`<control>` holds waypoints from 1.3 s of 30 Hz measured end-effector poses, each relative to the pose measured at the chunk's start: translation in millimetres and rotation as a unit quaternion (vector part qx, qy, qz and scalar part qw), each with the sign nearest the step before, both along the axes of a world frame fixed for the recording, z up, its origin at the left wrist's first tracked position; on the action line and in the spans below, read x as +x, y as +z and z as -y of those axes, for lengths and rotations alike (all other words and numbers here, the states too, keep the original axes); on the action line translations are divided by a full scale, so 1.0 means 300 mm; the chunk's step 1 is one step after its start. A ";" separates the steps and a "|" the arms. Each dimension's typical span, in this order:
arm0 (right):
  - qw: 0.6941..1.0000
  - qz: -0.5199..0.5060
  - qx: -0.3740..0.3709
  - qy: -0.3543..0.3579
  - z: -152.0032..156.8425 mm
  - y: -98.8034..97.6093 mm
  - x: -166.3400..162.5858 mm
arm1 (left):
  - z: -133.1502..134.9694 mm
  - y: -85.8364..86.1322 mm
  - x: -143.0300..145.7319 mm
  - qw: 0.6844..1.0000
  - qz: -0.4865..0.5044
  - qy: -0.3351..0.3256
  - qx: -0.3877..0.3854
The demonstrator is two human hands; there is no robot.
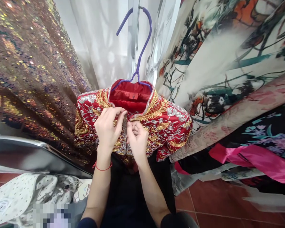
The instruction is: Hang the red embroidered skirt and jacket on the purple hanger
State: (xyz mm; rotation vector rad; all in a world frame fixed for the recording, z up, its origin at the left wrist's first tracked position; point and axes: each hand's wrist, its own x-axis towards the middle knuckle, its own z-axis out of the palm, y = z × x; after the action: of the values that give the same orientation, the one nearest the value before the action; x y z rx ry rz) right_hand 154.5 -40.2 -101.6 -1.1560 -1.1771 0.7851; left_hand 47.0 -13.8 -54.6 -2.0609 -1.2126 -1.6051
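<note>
A red jacket (166, 123) with gold and silver embroidery hangs on a purple hanger (142, 47). Its red lining carries a small tag marked S. My left hand (108, 128) pinches the left side of the jacket's front opening just below the collar. My right hand (137, 137) pinches the right side of the same opening, fingers curled on the fabric. Both hands meet at the centre front. A red string circles my left wrist.
A sequined gold garment (30, 72) hangs at the left. Printed floral fabrics (223, 63) and a pink satin piece (251, 158) hang at the right. A white spotted cloth (19, 196) lies at lower left. Red floor tiles (216, 202) show below.
</note>
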 end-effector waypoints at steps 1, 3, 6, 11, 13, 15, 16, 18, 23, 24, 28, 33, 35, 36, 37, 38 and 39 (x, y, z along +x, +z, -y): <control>1.000 -0.004 -0.011 0.005 0.000 -0.021 0.001 | -0.005 -0.003 0.001 1.000 0.013 0.002 0.002; 0.999 -0.017 -0.033 0.017 0.000 -0.067 0.003 | -0.013 -0.009 0.004 0.999 0.041 -0.007 0.000; 0.997 -0.042 -0.063 0.024 0.004 -0.134 0.000 | -0.020 -0.032 0.023 0.995 0.094 -0.042 -0.018; 0.997 -0.020 -0.069 -0.005 0.017 -0.219 -0.015 | -0.003 -0.164 0.083 0.973 0.226 -0.002 -0.044; 0.997 0.000 -0.070 -0.010 0.017 -0.257 -0.015 | 0.012 -0.244 0.090 0.959 0.257 0.042 -0.108; 0.996 0.017 -0.084 -0.010 0.017 -0.302 -0.013 | 0.032 -0.324 0.081 0.941 0.251 0.085 -0.209; 0.995 0.032 -0.093 -0.011 0.017 -0.325 -0.012 | 0.043 -0.359 0.074 0.932 0.236 0.099 -0.258; 0.989 0.088 -0.115 -0.025 0.023 -0.368 -0.010 | 0.069 -0.415 0.060 0.918 0.202 0.102 -0.326; 0.954 0.235 -0.182 -0.044 0.044 -0.449 -0.003 | 0.131 -0.466 0.054 0.922 0.205 0.086 -0.316; 0.950 0.244 -0.193 -0.038 0.046 -0.460 0.001 | 0.137 -0.470 0.054 0.922 0.214 0.083 -0.310; 0.930 0.287 -0.229 -0.018 0.049 -0.488 0.013 | 0.130 -0.529 0.049 0.895 0.242 0.089 -0.363; 0.899 0.344 -0.271 -0.002 0.050 -0.509 0.008 | 0.103 -0.678 0.058 0.813 0.214 0.056 -0.539; 0.887 0.358 -0.292 0.004 0.046 -0.523 0.007 | 0.101 -0.715 0.060 0.807 0.211 0.051 -0.549; 0.881 0.364 -0.302 0.006 0.044 -0.531 0.008 | 0.101 -0.725 0.058 0.806 0.209 0.055 -0.551; 0.876 0.369 -0.312 0.007 0.041 -0.540 0.008 | 0.102 -0.728 0.054 0.806 0.207 0.061 -0.552; 0.871 0.373 -0.321 0.009 0.039 -0.549 0.008 | 0.103 -0.728 0.049 0.805 0.206 0.068 -0.552; 0.866 0.377 -0.328 0.010 0.037 -0.557 0.007 | 0.104 -0.725 0.041 0.805 0.206 0.075 -0.552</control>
State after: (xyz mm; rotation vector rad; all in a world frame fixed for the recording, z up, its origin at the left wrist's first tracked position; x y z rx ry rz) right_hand 156.7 -51.4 -268.6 -2.1533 -1.6078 0.7926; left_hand 59.4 -45.0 -272.1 -2.0128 -2.9161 -1.4191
